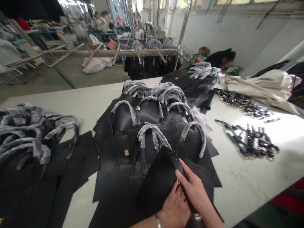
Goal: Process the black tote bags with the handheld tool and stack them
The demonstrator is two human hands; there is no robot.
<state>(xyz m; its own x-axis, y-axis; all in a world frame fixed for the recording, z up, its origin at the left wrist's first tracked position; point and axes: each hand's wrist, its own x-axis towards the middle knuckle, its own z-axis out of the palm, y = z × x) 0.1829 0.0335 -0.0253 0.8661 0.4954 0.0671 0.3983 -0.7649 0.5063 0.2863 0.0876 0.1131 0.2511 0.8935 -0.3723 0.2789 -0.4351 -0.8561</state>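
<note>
Black panel (155, 182), right hand (195, 186) gripping it; left hand (176, 202) touching

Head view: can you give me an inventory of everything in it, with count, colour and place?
Held piece: one, black, at the hands
Centre panels: many, black, mid-table
Left panels: several, black, table's left
Far panels: several, black, table's far side
Wrapped handles: many, whitish wrap, on the panels
Straps: many, black and gold, two piles, table's right
Cloth: beige, far right, count unclear
Table: one, whitish, under these
Rack: one, silvery, beyond table
Sack: white, on the floor, count unclear
Wall: white, back right
Person: one, dark clothing, near wall
Workers: several, background
Bracelet: one, silvery, left wrist
Left hand: one, below right hand
Right hand: one, gripping held piece
</note>
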